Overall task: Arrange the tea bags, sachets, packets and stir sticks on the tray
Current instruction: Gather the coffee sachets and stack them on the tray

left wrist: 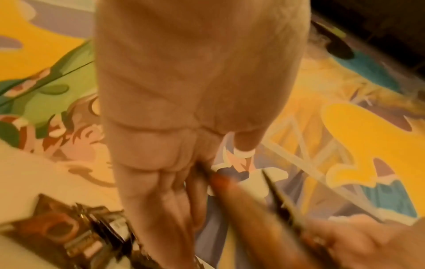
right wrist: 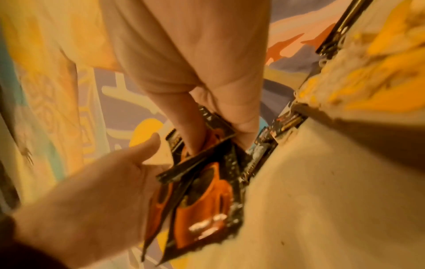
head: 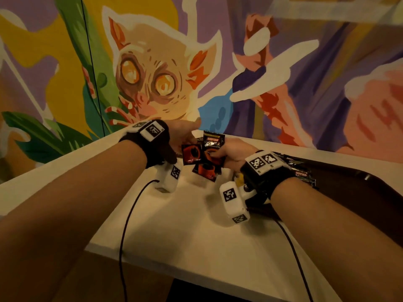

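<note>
Above the white table (head: 185,214) my right hand (head: 231,153) pinches a fan of black-and-orange coffee sachets (head: 205,155) between thumb and fingers (right wrist: 239,116). The sachets (right wrist: 202,200) hang overlapped and tilted. My left hand (head: 185,136) reaches in from the left; its straight fingers (left wrist: 161,191) lie against the fan, thumb held apart. The blurred fan edge (left wrist: 253,209) shows beside them. A dark tray (head: 359,192) lies to the right with more sachets (head: 303,174) on it.
Loose dark sachets (left wrist: 69,233) lie on the table by my left hand. Black cables (head: 130,214) trail from both wrists over the table's front edge. A painted wall (head: 152,73) rises right behind the table.
</note>
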`<action>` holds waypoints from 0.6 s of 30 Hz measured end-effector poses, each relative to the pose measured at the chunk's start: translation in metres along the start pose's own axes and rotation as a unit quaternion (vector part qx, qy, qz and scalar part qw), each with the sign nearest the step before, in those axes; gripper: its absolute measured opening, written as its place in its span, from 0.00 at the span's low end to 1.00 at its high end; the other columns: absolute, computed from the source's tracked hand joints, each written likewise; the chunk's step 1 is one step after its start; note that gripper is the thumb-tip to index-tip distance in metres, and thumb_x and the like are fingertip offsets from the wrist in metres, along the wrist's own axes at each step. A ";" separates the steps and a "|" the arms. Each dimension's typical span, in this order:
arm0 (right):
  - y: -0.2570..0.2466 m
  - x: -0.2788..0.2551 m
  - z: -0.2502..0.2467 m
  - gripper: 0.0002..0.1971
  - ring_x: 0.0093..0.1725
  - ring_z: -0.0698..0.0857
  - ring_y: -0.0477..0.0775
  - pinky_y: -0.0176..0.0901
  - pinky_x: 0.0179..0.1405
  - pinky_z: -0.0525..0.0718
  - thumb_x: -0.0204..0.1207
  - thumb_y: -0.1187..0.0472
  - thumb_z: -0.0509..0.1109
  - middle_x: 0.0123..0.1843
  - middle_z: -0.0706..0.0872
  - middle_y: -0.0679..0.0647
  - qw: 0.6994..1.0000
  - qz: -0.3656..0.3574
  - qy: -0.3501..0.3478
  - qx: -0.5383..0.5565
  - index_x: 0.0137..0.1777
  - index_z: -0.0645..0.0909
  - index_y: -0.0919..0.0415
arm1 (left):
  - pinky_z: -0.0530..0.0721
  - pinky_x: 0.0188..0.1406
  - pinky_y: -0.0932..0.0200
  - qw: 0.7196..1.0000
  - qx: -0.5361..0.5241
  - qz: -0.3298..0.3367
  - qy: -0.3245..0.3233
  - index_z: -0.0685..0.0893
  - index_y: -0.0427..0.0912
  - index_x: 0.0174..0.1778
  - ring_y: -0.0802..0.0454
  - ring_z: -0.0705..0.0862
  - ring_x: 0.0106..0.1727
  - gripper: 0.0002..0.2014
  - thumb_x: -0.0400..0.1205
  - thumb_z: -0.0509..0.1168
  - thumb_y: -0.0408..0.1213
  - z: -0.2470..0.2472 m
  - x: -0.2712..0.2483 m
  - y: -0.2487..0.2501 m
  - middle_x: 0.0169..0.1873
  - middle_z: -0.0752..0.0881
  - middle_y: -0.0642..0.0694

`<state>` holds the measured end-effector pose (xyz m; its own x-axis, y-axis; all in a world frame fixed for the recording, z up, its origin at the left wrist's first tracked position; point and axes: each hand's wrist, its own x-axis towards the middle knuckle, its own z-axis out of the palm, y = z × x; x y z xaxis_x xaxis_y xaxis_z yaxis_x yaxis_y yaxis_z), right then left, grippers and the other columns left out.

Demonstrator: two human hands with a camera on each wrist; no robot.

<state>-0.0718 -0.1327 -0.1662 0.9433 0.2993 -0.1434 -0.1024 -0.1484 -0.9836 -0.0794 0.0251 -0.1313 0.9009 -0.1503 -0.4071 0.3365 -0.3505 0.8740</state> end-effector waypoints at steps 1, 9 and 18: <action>-0.006 -0.014 -0.003 0.25 0.53 0.84 0.61 0.55 0.57 0.83 0.70 0.87 0.58 0.54 0.83 0.65 0.999 -0.014 -0.008 0.051 0.65 0.75 0.69 | 0.82 0.47 0.54 0.997 -0.066 0.003 -0.033 0.78 0.30 0.49 0.45 0.83 0.45 0.36 0.83 0.47 0.65 0.006 -0.004 0.001 0.44 0.85 0.38; -0.011 -0.068 -0.045 0.28 0.50 0.84 0.56 0.49 0.53 0.83 0.70 0.89 0.56 0.53 0.84 0.63 0.976 -0.155 0.089 0.122 0.68 0.74 0.70 | 0.83 0.53 0.43 0.946 -0.241 0.104 -0.192 0.82 0.40 0.57 0.40 0.85 0.50 0.27 0.84 0.51 0.60 0.076 -0.010 0.001 0.46 0.89 0.37; 0.007 -0.106 -0.083 0.27 0.55 0.83 0.57 0.53 0.59 0.80 0.73 0.85 0.56 0.57 0.84 0.63 0.968 -0.173 0.099 0.152 0.70 0.72 0.67 | 0.86 0.37 0.60 0.924 -0.263 0.246 -0.129 0.82 0.41 0.56 0.51 0.88 0.40 0.10 0.85 0.60 0.41 0.142 0.004 0.021 0.44 0.88 0.43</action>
<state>-0.1465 -0.2437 -0.1485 0.9768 0.0910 0.1940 0.1700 0.2220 -0.9601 -0.1077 -0.1143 -0.1525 0.9076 -0.4114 0.0832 0.0514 0.3058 0.9507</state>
